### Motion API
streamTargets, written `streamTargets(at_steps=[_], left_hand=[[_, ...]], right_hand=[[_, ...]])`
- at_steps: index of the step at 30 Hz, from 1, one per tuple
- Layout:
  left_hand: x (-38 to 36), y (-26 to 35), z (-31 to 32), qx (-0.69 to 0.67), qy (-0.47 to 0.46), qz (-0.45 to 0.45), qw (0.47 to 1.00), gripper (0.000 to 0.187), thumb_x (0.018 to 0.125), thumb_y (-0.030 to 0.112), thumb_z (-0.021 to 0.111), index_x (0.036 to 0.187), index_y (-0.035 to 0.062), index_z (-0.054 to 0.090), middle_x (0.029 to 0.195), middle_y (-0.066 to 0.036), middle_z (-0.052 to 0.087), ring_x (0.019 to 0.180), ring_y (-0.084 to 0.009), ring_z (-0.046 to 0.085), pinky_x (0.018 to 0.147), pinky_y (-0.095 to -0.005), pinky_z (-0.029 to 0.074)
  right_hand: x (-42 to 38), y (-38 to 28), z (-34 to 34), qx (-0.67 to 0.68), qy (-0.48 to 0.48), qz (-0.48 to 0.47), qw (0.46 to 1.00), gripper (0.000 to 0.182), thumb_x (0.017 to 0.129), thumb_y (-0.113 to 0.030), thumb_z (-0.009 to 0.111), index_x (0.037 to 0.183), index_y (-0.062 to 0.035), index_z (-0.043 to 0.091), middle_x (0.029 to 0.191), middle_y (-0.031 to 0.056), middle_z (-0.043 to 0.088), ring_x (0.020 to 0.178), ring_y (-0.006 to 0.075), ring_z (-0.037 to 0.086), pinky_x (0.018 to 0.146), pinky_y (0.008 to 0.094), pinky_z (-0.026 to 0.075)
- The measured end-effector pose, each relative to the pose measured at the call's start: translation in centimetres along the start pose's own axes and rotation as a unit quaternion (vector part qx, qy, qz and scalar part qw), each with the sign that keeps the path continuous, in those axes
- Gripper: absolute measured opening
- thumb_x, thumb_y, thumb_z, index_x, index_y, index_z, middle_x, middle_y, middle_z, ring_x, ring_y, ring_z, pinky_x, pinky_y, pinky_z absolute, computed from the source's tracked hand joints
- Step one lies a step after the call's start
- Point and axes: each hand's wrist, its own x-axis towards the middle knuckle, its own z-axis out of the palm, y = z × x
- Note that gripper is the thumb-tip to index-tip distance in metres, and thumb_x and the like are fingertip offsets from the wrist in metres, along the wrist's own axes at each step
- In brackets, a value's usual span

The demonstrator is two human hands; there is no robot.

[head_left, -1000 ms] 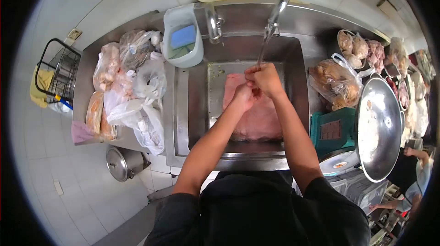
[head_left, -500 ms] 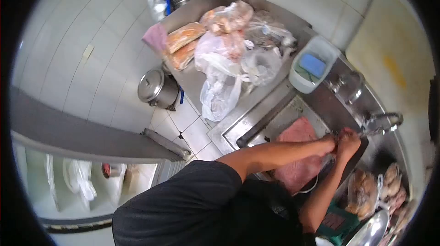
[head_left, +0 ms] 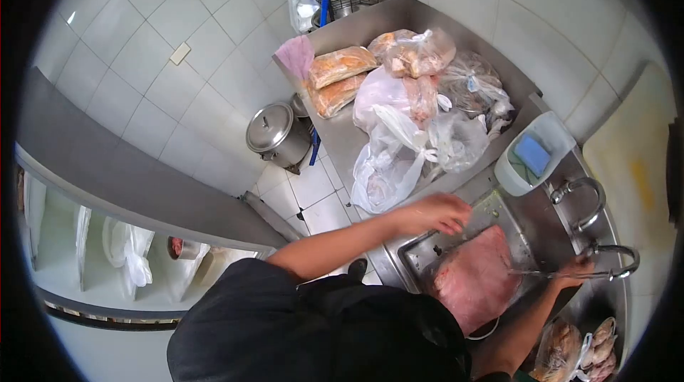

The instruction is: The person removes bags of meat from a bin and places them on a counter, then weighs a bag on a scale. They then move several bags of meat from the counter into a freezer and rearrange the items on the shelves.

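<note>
My left hand (head_left: pixel 436 214) hangs over the left edge of the sink (head_left: pixel 491 204), its fingers apart and nothing in them. A large slab of pink meat (head_left: pixel 477 279) lies in the sink below and to the right of it. At the right side of the sink my right hand (head_left: pixel 574 271) is at the base of the curved metal faucet (head_left: pixel 618 249); the spout partly covers it, and its grip cannot be made out. The spout extends left over the meat.
Bagged food (head_left: pixel 420 54) and a knotted white plastic bag (head_left: pixel 388 168) lie on the steel counter (head_left: pixel 342 147). A plastic tub (head_left: pixel 516 172) with a blue sponge (head_left: pixel 531 155) stands behind the sink. A lidded pot (head_left: pixel 274 133) is at the left.
My hands have moved apart: the left went left, off the meat, and opened; the right moved to the faucet. The camera view has shifted, with the scene lower and further right.
</note>
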Motion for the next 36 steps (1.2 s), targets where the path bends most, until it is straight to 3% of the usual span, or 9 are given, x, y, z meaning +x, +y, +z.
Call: streamTargets(at_steps=[4,7,9,11,17,24,26,30,36], left_hand=[[-4.7,3.9,-12.3,0.011,0.261,0.014,0.965,0.041,0.087,0.03,0.067,0.12,0.006,0.058,0.11,-0.007,0.062,0.094,-0.0153,0.062,0.083,-0.0311,0.051],[-7.4,7.2,-22.4,0.142,0.39,0.077,0.907,0.036,0.087,0.027,0.066,0.116,0.0058,0.062,0.104,-0.004,0.066,0.091,-0.0156,0.062,0.08,-0.0303,0.051],[-8.1,9.9,-29.0,0.271,0.438,0.13,0.847,0.033,0.086,0.027,0.066,0.11,0.0042,0.066,0.1,-0.005,0.068,0.088,-0.0165,0.064,0.079,-0.0306,0.051],[-7.8,12.2,-36.0,0.398,0.49,0.145,0.762,0.036,0.083,0.028,0.068,0.109,0.0025,0.067,0.103,-0.011,0.069,0.093,-0.0216,0.065,0.082,-0.0336,0.05],[-2.7,17.8,-53.8,0.592,0.477,0.072,0.646,0.058,0.083,0.044,0.066,0.118,-0.0015,0.062,0.118,-0.022,0.063,0.11,-0.0347,0.06,0.095,-0.0428,0.046],[-0.7,19.9,-60.1,0.571,0.337,-0.144,0.735,0.092,0.069,0.07,0.065,0.12,-0.0061,0.06,0.123,-0.026,0.059,0.115,-0.0356,0.058,0.097,-0.0408,0.046],[-1.0,20.3,-61.0,0.559,0.309,-0.151,0.755,0.095,0.062,0.071,0.071,0.117,-0.0059,0.063,0.122,-0.026,0.06,0.112,-0.0354,0.061,0.094,-0.0398,0.048],[-1.4,19.1,-63.1,0.456,0.313,-0.144,0.821,0.102,0.054,0.073,0.076,0.112,-0.0094,0.064,0.118,-0.023,0.063,0.109,-0.0315,0.063,0.091,-0.0376,0.049],[-2.4,17.0,-63.8,0.335,0.242,-0.132,0.901,0.09,0.058,0.065,0.079,0.115,-0.0032,0.066,0.116,-0.019,0.065,0.105,-0.0282,0.064,0.09,-0.036,0.049]], right_hand=[[0.5,-1.0,-1.5,0.037,-0.061,0.11,0.991,0.058,0.088,-0.053,0.055,0.091,0.0028,0.069,0.087,0.0238,0.066,0.086,0.0423,0.063,0.077,0.0509,0.047],[-1.7,3.8,0.3,0.07,-0.067,-0.006,0.995,0.047,0.089,-0.042,0.055,0.093,0.0025,0.069,0.086,0.025,0.066,0.087,0.0401,0.063,0.08,0.05,0.046],[-3.8,12.5,3.8,0.037,-0.122,-0.386,0.914,0.036,0.086,-0.03,0.055,0.095,0.0019,0.069,0.084,0.0229,0.067,0.082,0.0404,0.064,0.077,0.0481,0.049],[-10.9,4.4,-2.6,-0.145,-0.312,-0.175,0.923,0.028,0.083,-0.019,0.055,0.097,0.0011,0.069,0.08,0.021,0.067,0.075,0.0377,0.065,0.071,0.0447,0.052],[-25.1,-26.0,-14.4,0.175,-0.522,0.071,0.832,0.026,0.076,0.004,0.059,0.101,0.0081,0.065,0.082,0.0107,0.066,0.072,0.0169,0.065,0.066,0.0257,0.053],[-39.1,-56.0,-11.2,0.318,-0.719,-0.02,0.618,0.028,0.087,-0.008,0.066,0.112,0.0053,0.064,0.083,0.0066,0.066,0.074,0.0128,0.062,0.068,0.0259,0.05],[-44.3,-60.0,-4.3,0.334,-0.724,-0.043,0.602,0.045,0.089,-0.023,0.068,0.123,0.0041,0.057,0.084,0.0054,0.065,0.073,0.0126,0.061,0.069,0.0258,0.049],[-50.1,-69.8,6.4,0.424,-0.676,0.177,0.576,0.057,0.089,-0.039,0.067,0.127,0.0016,0.051,0.096,0.0087,0.063,0.07,0.0186,0.061,0.066,0.0295,0.05],[-51.8,-74.8,9.9,0.469,-0.599,0.257,0.596,0.052,0.083,-0.028,0.074,0.118,0.0047,0.053,0.1,0.0138,0.064,0.074,0.0213,0.063,0.054,0.0341,0.049]])
